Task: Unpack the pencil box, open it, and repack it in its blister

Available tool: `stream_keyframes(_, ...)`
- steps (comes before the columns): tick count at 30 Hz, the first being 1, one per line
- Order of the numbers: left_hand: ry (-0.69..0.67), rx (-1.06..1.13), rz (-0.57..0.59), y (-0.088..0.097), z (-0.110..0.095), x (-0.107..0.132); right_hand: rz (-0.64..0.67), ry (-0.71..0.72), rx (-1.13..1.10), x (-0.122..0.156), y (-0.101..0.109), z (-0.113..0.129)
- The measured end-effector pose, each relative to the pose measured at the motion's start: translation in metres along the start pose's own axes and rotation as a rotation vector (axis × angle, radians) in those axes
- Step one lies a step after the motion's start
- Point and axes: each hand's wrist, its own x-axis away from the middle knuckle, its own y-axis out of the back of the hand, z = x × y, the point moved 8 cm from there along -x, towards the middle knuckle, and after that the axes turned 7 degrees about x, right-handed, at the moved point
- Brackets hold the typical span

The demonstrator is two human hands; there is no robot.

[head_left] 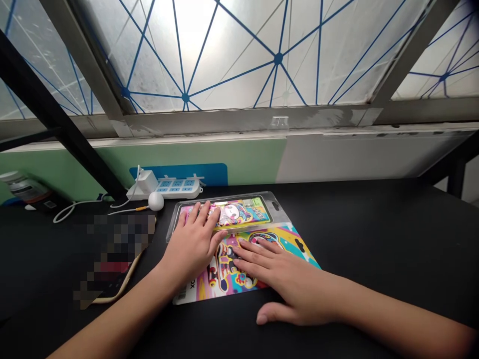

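Observation:
A colourful cartoon-printed card [284,239] lies flat on the black table [374,234]. Just behind it sits a clear plastic blister pack [273,202] holding a yellow-edged box [247,212] with the same cartoon print. My left hand [194,242] lies flat with fingers stretched out, its fingertips on the blister pack's left part and its palm over the card. My right hand [284,279] rests flat on the card, fingers spread and pointing left, thumb on the table.
A white power strip [175,187] with a plug and cables sits at the back left. A white ball [155,201] lies beside it. A blurred-out object [112,249] with a beige cord is left of my hands. A bottle [22,187] lies far left. A window ledge runs behind.

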Motion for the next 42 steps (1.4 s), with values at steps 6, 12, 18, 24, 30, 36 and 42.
stream_keyframes(6,-0.001,-0.012,0.009,0.001,0.009,0.001,0.006,0.008,-0.070,0.001,0.010,0.001)
stream_keyframes(12,0.019,-0.026,0.054,0.001,0.024,0.002,-0.121,-0.159,0.131,0.003,0.011,-0.024)
stream_keyframes(18,0.058,-0.060,0.133,0.000,0.027,0.003,-0.145,-0.400,0.316,0.008,0.015,-0.052)
stream_keyframes(24,0.061,-0.003,0.130,0.003,0.028,0.003,-0.142,-0.463,0.255,0.011,0.016,-0.051)
stream_keyframes(30,0.038,0.089,0.098,0.009,0.029,0.003,-0.214,-0.537,0.054,0.028,0.036,-0.063)
stream_keyframes(36,-0.005,0.112,0.055,0.011,0.021,0.008,-0.105,-0.757,-0.095,0.059,0.062,-0.140)
stream_keyframes(42,-0.051,0.100,0.025,0.013,0.012,0.011,-0.019,-0.811,-0.086,0.074,0.059,-0.183)
